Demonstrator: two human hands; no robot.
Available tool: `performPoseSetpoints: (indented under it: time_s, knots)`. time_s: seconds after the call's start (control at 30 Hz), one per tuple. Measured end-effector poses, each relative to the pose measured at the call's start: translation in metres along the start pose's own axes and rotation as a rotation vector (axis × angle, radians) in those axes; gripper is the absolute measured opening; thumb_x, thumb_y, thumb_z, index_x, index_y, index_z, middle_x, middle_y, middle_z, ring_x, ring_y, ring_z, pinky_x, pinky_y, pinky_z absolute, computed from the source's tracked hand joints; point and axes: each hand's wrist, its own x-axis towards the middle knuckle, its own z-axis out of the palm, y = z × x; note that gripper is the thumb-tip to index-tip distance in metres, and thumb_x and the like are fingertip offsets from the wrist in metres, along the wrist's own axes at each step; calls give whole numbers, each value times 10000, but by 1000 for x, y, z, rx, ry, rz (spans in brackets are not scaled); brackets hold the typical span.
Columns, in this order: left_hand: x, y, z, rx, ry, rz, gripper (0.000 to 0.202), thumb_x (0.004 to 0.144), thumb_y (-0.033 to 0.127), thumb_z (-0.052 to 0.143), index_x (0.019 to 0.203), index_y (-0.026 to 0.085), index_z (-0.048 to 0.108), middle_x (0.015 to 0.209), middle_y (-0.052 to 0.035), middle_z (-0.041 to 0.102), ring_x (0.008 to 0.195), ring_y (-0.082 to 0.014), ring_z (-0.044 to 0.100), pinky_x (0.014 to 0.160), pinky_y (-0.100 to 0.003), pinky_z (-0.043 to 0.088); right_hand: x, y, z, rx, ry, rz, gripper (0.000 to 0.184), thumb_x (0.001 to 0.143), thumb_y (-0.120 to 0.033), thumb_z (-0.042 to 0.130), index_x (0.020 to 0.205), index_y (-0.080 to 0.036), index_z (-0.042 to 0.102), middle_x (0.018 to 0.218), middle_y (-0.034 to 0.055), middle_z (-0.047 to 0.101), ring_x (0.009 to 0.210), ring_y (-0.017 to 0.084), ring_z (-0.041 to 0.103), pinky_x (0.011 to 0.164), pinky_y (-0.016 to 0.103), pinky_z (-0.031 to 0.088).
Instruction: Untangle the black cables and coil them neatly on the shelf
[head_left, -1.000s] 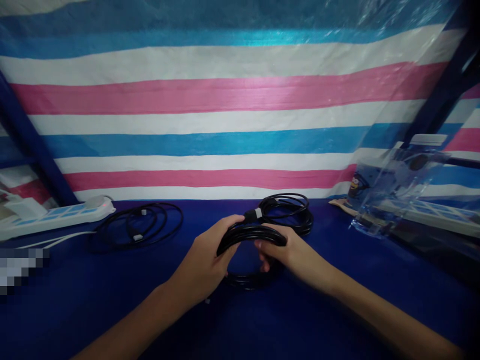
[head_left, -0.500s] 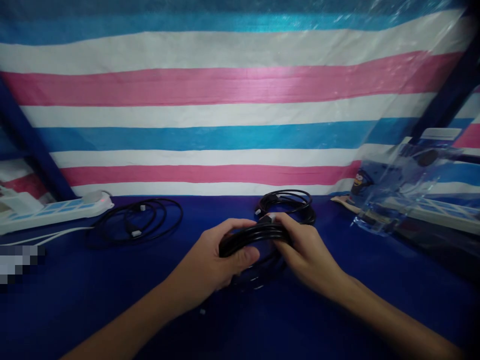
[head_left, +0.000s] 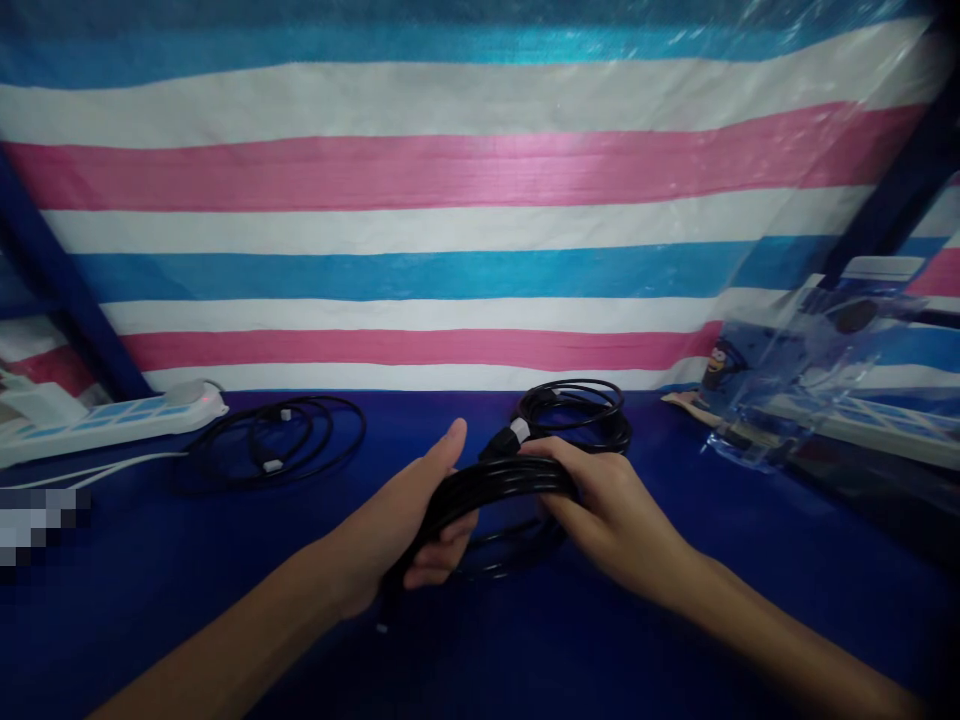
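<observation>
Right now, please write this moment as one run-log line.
left hand: holds coiled black cable bundle | right hand: holds same bundle | behind: second black cable coil on blue tabletop

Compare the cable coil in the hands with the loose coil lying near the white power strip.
The held coil is bunched tight; the strip-side coil sprawls in loose loops. The held coil sits in the left hand and right hand; the strip-side coil lies flat, untouched. Both are black cable.

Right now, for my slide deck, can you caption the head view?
Left hand and right hand grip a coiled black cable over a dark blue table; a striped tarp hangs behind.
</observation>
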Motion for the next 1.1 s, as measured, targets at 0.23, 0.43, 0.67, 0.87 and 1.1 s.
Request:
performPoseSetpoints:
  time_s: [0.23,0.43,0.67,0.87,1.1]
  knots:
    - [-2,-1,-3,1,-107,78,498,849,543,417,555,150,503,302,47,358,270,-44,264,343,-169,218,0,3,0,49,-35,-14,233,829,-75,410,969,-168,572,808,-7,647,699,94,590,619,202,411]
    - [-7,-4,-3,-91,-307,54,411,861,470,462,650,132,560,348,28,433,294,-68,364,367,-168,290,-1,4,2,53,-3,-108,324,715,36,391,913,-167,549,753,-26,606,633,70,533,562,176,381]
    - [-8,-10,11,-221,-441,68,235,857,355,527,845,123,567,513,-20,589,414,-95,537,470,-166,371,0,5,2,-5,48,-27,237,794,-27,409,942,-150,547,724,-7,595,640,97,547,577,217,398]
    - [-7,-13,17,-227,-483,160,160,826,202,579,956,111,576,718,-93,691,638,-156,662,638,-224,456,2,9,1,-81,89,25,244,849,-92,403,1039,-167,537,805,18,625,679,109,579,595,230,419]
    - [-6,-22,29,-411,-483,156,139,807,183,599,903,86,624,837,-115,715,746,-160,680,751,-258,493,2,9,1,-116,134,35,194,909,-196,371,1013,-191,534,769,14,635,689,122,611,577,224,432]
